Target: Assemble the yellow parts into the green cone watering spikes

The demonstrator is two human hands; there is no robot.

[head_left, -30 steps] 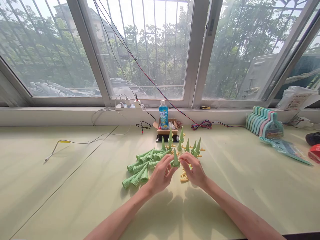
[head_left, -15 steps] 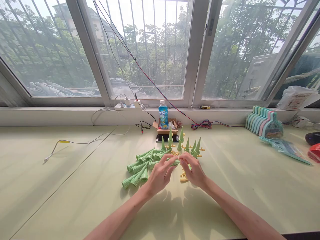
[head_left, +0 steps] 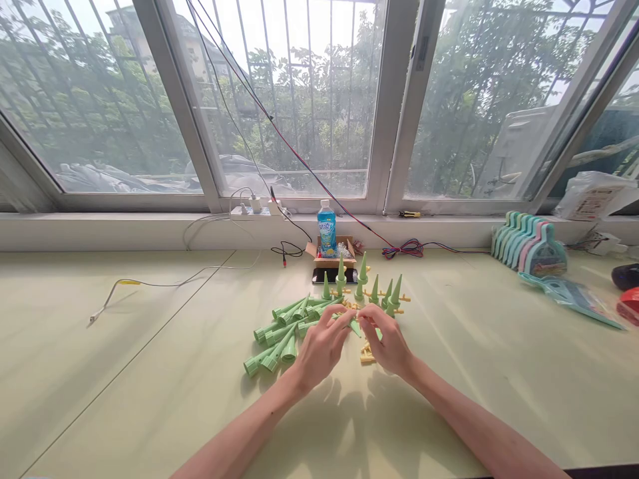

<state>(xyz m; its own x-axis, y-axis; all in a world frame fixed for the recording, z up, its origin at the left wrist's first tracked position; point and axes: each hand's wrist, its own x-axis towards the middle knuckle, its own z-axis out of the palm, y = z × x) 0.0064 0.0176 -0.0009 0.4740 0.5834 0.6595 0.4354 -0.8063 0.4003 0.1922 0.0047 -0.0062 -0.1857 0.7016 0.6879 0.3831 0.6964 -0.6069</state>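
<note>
My left hand is closed around a green plastic watering spike, whose pointed tip slants down to the right between my hands. Thumb and fingers of my right hand are pinched together right beside it, on something small that I cannot make out. To the left lies a heap of green spikes with hollow wide ends. Behind my right hand several green spikes stand point up, with yellow valves sticking out sideways. Loose yellow valves lie under and beside my right hand.
A phone lies behind the spikes, in front of a small cardboard box and a blue bottle. Cables run along the sill. At the right stand pastel dustpan-like items beside a flat blue package.
The spike in my left hand has tilted, its tip now pointing down to the right instead of nearly level. Both hands stay in almost the same place.
</note>
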